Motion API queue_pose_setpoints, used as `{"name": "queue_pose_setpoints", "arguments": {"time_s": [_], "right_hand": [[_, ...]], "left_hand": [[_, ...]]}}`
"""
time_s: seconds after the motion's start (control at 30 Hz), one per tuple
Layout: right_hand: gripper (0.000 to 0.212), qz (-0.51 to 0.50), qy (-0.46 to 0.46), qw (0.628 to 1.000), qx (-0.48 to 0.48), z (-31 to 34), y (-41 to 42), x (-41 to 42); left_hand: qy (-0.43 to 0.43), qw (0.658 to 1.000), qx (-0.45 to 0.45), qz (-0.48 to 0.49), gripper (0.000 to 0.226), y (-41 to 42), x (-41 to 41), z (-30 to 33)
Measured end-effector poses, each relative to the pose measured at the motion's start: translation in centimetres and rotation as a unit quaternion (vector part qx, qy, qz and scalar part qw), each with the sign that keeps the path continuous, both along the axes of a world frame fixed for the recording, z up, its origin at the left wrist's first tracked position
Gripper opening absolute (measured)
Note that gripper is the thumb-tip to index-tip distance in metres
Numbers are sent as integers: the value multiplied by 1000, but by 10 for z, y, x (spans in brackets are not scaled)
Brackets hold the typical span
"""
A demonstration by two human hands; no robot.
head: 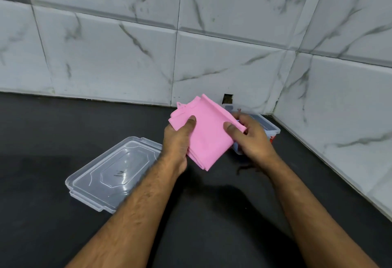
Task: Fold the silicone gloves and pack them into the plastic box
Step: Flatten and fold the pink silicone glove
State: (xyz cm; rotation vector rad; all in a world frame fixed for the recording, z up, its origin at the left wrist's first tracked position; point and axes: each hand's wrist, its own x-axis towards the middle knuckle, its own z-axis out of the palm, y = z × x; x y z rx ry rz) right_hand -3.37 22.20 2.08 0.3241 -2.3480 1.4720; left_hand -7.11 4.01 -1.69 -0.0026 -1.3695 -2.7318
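Pink silicone gloves (206, 133), folded into a flat bundle, are up off the dark surface (42, 140), held between both hands: left hand (177, 142) grips the left edge, thumb on top, and right hand (251, 138) pinches the right edge. Just behind sits the plastic box (269, 127) by the far corner, mostly hidden, while its clear lid (110, 174) lies to the left.

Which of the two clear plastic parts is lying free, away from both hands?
The lid, flat on the dark counter at left. The box sits behind the right hand.
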Motion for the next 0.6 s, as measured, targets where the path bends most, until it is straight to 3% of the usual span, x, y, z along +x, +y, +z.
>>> {"name": "queue_pose_setpoints", "arguments": {"time_s": [0.13, 0.3, 0.5, 0.6], "right_hand": [[19, 43, 48, 991, 115, 28, 4, -23], [28, -29, 136, 969, 204, 21, 5, -30], [29, -80, 116, 962, 235, 10, 21, -28], [22, -71, 103, 967, 223, 7, 25, -34]], "left_hand": [[20, 1000, 0, 23, 19, -4, -1, -6], [87, 991, -70, 70, 27, -7, -19, -8], [109, 981, -128, 93, 37, 21, -29, -29], [96, 985, -115, 90, 24, 36, -40, -30]]}}
